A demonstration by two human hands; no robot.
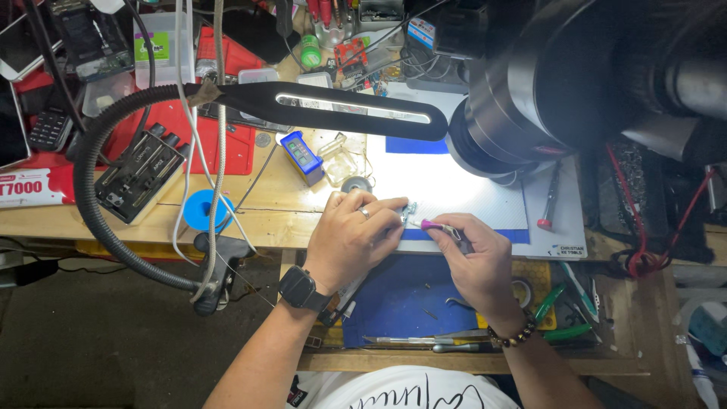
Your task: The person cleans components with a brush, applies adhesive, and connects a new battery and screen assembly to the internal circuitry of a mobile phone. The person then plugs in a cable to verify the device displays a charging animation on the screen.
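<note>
Head view looks straight down on a crowded repair bench, where the left hand (pixel 352 238) is curled nearly closed, its thumb and forefinger pinching a small metal part (pixel 410 212) at the near edge of the lit white work mat (pixel 454 189). Just beside it, the right hand (pixel 473 254) is closed around a slim tool with a pink handle (pixel 433 225), whose tip meets the part. By the look of it the work is in mid-course: the part is held and being worked on, not set down, though what has been finished on it is too small to tell. Below the hands lies a blue mat (pixel 401 295) with tweezers (pixel 401 341) along its near edge. Farther out, a small blue rectangular box (pixel 303 157) stands left of the white mat, beyond it a red tray (pixel 227 144); a white and red label strip (pixel 34 188) lies at the far left edge, and a clear box with a green sticker (pixel 155 45) sits at the back. A black gooseneck lamp (pixel 356 110) arches over it all.
</note>
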